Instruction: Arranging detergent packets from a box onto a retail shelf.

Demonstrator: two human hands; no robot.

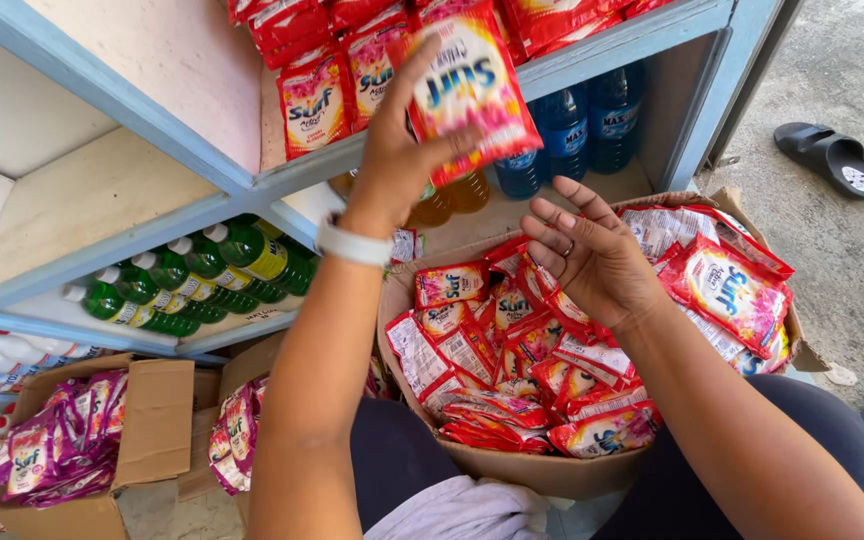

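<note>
While many red sachets are still waiting in the cardboard box, the left hand is gripping one sachet at the partly stocked shelf; the right hand is hovering empty, fingers spread.

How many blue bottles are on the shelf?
3 show. One blue bottle stands nearest the raised red sachet in the left hand, one in the middle, one by the shelf post. More may hide behind the sachet.
</note>
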